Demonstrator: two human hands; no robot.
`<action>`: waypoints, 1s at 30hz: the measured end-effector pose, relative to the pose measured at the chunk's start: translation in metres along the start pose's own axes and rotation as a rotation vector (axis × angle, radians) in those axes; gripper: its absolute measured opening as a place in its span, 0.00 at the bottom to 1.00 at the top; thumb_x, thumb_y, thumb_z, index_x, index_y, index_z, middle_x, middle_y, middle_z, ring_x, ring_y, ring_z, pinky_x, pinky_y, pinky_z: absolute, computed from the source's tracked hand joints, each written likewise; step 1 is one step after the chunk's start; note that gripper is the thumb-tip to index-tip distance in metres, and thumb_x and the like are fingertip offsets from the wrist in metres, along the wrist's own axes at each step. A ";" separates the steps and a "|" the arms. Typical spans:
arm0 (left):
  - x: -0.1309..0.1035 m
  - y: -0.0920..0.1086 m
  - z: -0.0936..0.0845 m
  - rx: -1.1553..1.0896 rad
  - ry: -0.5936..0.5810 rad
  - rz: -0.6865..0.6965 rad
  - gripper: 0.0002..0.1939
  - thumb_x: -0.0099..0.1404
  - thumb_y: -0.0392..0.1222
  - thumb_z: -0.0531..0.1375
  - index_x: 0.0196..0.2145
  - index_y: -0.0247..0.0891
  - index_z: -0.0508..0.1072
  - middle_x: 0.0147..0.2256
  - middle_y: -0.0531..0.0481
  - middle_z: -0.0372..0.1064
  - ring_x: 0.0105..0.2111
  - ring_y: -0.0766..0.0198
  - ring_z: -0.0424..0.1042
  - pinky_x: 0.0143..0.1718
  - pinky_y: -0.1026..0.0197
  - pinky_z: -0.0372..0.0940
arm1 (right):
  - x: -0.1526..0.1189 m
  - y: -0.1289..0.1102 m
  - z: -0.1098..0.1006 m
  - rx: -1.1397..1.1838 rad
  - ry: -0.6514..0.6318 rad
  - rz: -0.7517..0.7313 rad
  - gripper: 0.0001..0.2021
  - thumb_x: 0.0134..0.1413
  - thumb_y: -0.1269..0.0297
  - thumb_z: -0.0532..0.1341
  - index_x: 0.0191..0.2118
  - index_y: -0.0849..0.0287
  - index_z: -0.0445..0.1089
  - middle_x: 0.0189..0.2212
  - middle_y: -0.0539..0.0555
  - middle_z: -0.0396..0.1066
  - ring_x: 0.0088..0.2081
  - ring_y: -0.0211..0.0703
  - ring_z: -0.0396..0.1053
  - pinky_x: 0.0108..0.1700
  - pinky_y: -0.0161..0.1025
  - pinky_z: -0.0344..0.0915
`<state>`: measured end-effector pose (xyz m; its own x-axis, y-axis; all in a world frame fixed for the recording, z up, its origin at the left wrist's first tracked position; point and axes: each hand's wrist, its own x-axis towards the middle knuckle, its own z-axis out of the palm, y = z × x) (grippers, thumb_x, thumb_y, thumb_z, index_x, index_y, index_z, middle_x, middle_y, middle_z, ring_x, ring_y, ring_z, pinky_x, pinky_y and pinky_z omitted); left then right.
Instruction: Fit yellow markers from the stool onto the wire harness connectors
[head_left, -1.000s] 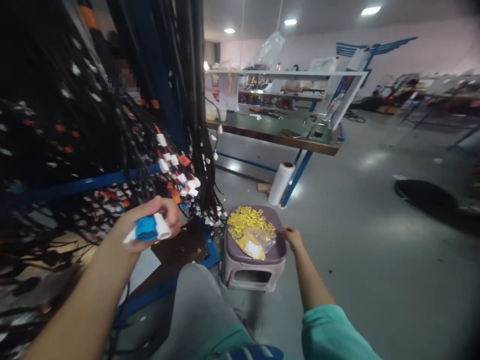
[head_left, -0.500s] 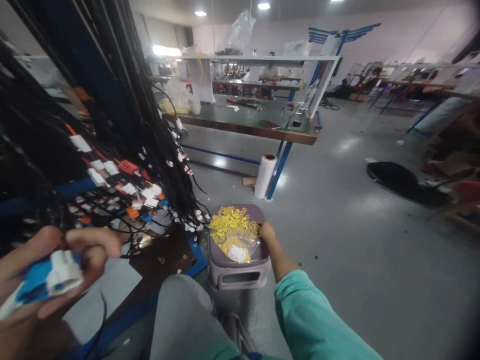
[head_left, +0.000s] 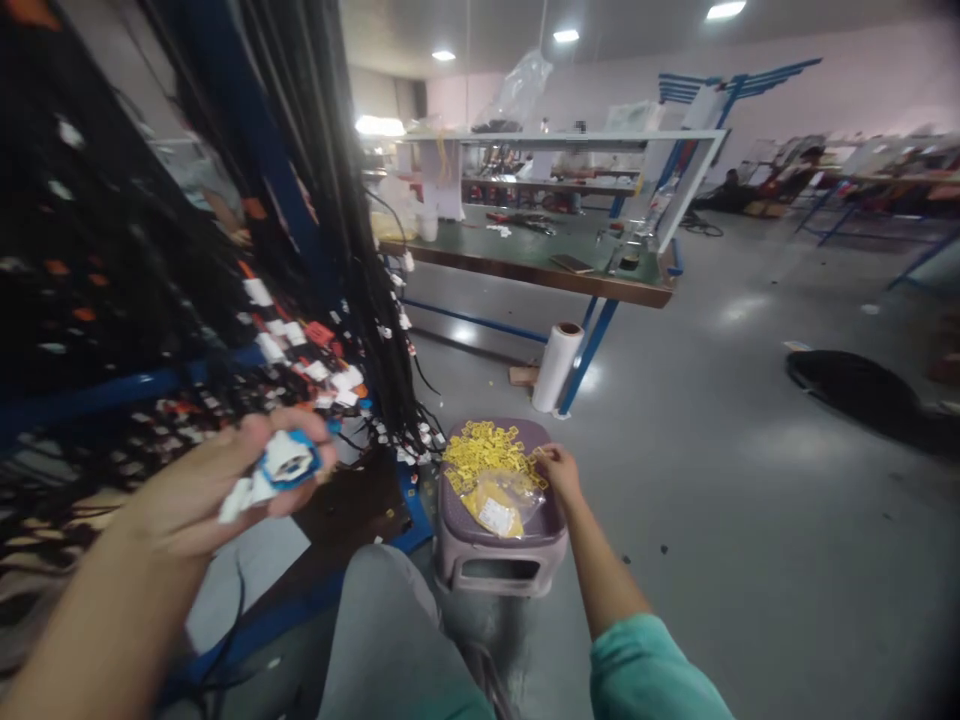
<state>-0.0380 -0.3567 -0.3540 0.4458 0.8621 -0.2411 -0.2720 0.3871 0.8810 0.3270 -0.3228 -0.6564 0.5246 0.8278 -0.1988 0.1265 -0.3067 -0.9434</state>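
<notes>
While the left hand [head_left: 217,485] grips a blue-white connector [head_left: 281,465], the right hand's [head_left: 559,470] grip among yellow tags [head_left: 484,450] is unclear.

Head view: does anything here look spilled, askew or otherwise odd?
The yellow clips lie in a loose heap on the purple stool beside their plastic bag, some near the edge; the right hand touches the heap. A few yellow bits dot the floor. The left hand grips a blue-and-white connector.

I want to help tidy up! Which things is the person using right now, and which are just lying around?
In use:
left hand holding blue-and-white connector
right hand at yellow clips on stool

Lying about:
white roll
workbench
black bag
</notes>
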 end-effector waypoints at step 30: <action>-0.046 -0.005 -0.007 -0.135 -0.303 0.086 0.12 0.53 0.31 0.61 0.37 0.25 0.74 0.26 0.42 0.74 0.23 0.57 0.75 0.24 0.60 0.70 | -0.259 -0.261 0.059 0.200 -0.349 -1.117 0.04 0.55 0.66 0.58 0.32 0.56 0.69 0.30 0.50 0.72 0.33 0.37 0.69 0.35 0.35 0.65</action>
<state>-0.0627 -0.3965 -0.3503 0.6437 0.7651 -0.0187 -0.4208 0.3743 0.8263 0.1081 -0.4293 -0.3741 -0.0546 0.6831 0.7282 0.2186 0.7198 -0.6589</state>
